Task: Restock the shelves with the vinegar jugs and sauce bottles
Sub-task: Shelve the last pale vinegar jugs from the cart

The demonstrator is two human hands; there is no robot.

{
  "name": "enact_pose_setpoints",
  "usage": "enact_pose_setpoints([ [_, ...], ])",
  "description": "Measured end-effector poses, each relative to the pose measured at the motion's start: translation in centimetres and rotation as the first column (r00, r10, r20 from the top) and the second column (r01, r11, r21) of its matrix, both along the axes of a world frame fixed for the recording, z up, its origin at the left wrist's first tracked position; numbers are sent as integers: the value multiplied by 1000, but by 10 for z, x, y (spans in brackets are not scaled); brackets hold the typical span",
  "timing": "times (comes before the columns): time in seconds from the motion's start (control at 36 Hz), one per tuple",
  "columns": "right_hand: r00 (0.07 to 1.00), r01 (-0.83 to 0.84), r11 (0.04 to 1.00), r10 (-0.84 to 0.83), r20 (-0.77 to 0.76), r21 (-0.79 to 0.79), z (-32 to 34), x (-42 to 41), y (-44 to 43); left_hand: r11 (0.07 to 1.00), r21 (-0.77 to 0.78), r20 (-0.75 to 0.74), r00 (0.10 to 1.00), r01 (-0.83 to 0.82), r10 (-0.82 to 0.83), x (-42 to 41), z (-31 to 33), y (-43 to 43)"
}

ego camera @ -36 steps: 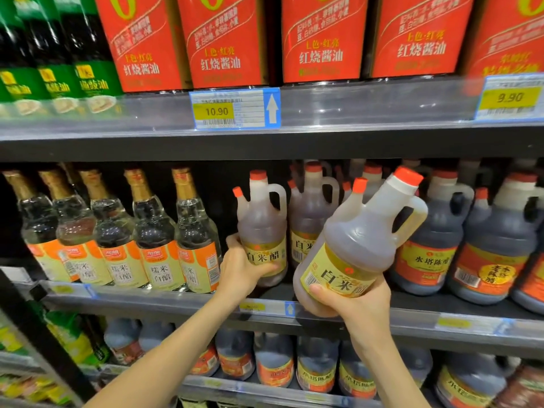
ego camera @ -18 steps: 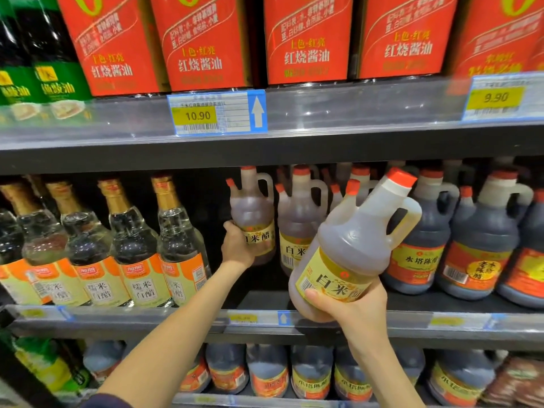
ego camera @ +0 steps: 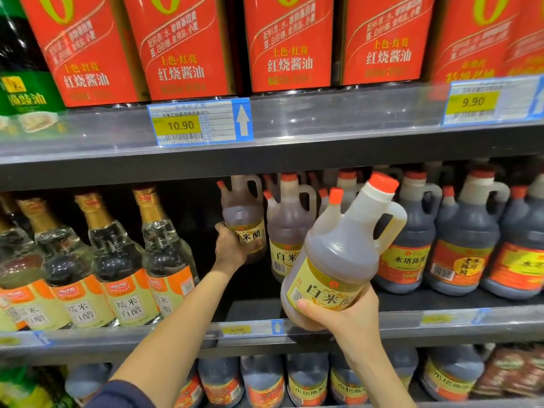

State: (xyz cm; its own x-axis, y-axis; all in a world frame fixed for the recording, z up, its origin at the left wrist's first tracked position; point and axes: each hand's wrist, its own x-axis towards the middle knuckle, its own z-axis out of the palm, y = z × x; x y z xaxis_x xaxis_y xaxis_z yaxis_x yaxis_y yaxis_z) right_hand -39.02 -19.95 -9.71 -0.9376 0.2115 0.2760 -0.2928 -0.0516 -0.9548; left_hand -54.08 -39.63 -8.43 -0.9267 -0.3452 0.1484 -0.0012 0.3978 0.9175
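My right hand (ego camera: pixel 347 315) grips the base of a yellow-labelled vinegar jug (ego camera: pixel 344 248) with an orange cap, tilted right in front of the middle shelf (ego camera: pixel 441 319). Deeper in the same shelf, my left hand (ego camera: pixel 232 245) holds a second yellow-labelled jug (ego camera: pixel 244 210) by its lower body; that jug stands upright, far back. Another jug of this kind (ego camera: pixel 290 222) stands just right of it, partly hidden by the jug in my right hand.
Dark vinegar jugs (ego camera: pixel 462 237) fill the shelf's right side and clear glass bottles (ego camera: pixel 114 257) its left. Red-labelled sauce bottles (ego camera: pixel 288 42) line the upper shelf behind price tags (ego camera: pixel 200 122). More dark jugs (ego camera: pixel 306 378) stand on the shelf below.
My left hand has pushed its jug from near the shelf's front to deep in the back. The right hand's jug has stayed tilted in front of the shelf. The view has drawn closer.
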Motion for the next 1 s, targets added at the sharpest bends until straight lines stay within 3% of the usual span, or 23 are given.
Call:
enact_pose_setpoints([
  [0.08,1000,-20,1000,20,-8,-3,-2,1,1,999,21,-37,999,-38,38,10,0,6],
  [0.19,999,-38,999,38,-24,-27,-1,2,2,963,269,-52,998,-30,46,57,6,27],
  [0.28,999,-38,999,38,-23,-29,0,2,0,902,374,-236,963,217,-133,108,17,40],
  [0.33,999,-45,999,44,-27,-23,1,1,-3,869,291,-301,900,401,-315,131,22,42],
  [0.39,998,-56,996,55,-17,-64,2,0,-8,840,72,-250,825,538,-507,144,32,44],
  [0.44,997,-72,992,69,-26,-106,5,1,-15,810,-78,-166,793,581,-586,152,44,49],
  [0.58,988,-149,988,147,-37,-31,7,-2,-30,864,-240,-193,851,442,-489,157,51,46],
  [0.78,976,-182,978,192,-101,103,8,-15,-49,902,-269,-256,878,337,-405,160,50,20],
  [1.0,959,-211,899,266,-95,383,13,-33,-62,958,-184,-236,936,221,-261,148,24,1],
])
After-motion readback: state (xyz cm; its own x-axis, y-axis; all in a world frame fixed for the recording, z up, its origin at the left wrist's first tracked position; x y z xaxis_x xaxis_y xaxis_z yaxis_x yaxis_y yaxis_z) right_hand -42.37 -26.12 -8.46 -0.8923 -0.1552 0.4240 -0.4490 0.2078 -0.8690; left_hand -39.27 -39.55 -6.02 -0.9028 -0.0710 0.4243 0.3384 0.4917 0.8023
